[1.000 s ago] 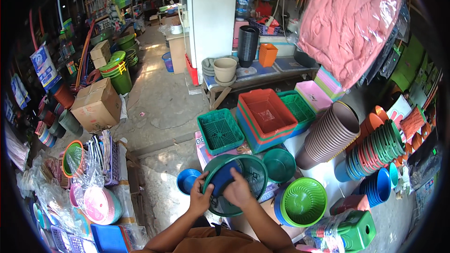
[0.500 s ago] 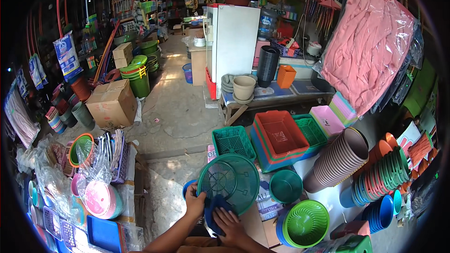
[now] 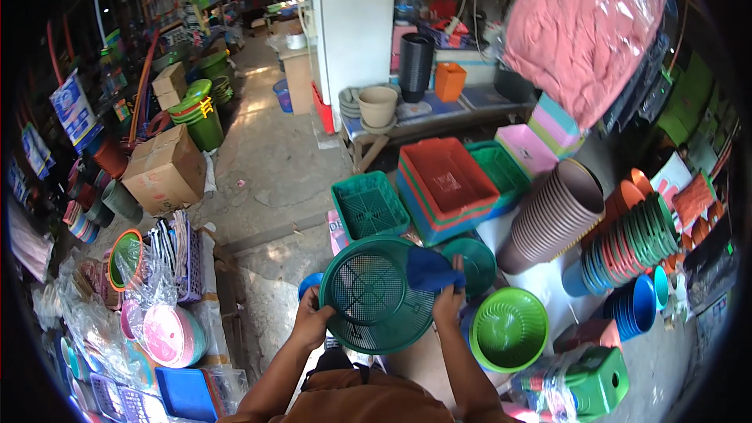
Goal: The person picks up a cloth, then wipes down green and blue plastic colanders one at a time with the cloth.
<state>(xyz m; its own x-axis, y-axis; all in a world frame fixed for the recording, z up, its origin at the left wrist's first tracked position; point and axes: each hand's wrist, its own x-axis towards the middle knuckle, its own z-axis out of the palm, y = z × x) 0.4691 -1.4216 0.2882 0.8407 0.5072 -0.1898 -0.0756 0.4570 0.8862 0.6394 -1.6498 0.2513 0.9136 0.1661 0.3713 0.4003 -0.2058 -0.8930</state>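
Note:
A round green plastic basket [image 3: 338, 286] with a mesh bottom is held in front of me, its open top facing up toward me. My left hand [image 3: 313, 318] grips its left rim, thumb over the edge. At the right rim, my right hand [image 3: 449, 303] has its fingers closed around a dark blue cloth [image 3: 431, 269], which hangs over the rim and into the basket. How much of the rim that hand also touches is partly hidden by the cloth. Just beyond the basket stands a green rectangular basket [image 3: 370, 207].
Right of the basket are a green round basin [image 3: 472, 265], lime-green round baskets [image 3: 511, 329] and a leaning brown bin stack [image 3: 552, 215]. Red, blue and green crates [image 3: 448, 176] stand ahead. At left, a table holds pink plastic stools or basins [image 3: 166, 337] and a blue tray [image 3: 186, 393].
My right hand has moved with the cloth from the basket's near side to its right rim. The basket now faces up more and sits lower. The view has tilted downward.

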